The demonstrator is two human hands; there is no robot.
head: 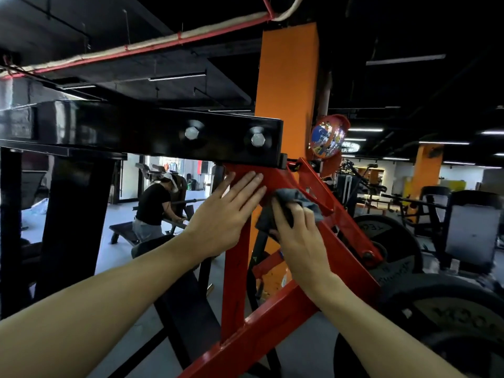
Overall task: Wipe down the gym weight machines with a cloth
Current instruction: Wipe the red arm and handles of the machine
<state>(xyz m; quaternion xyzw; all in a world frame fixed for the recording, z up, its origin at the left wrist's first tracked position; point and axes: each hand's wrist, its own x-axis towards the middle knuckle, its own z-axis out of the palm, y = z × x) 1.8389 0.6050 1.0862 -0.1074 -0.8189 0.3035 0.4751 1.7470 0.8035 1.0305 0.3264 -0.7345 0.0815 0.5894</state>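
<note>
Left hand (226, 214) flat on frame (236, 268), left of cloth (294, 199) under right hand (300, 236).

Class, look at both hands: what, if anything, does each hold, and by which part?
The right hand grips the grey cloth by its bunched middle. The left hand holds nothing; it lies flat on the red frame.

A gym — weight plates (392, 241), benches (128, 233), probably machines beyond.
</note>
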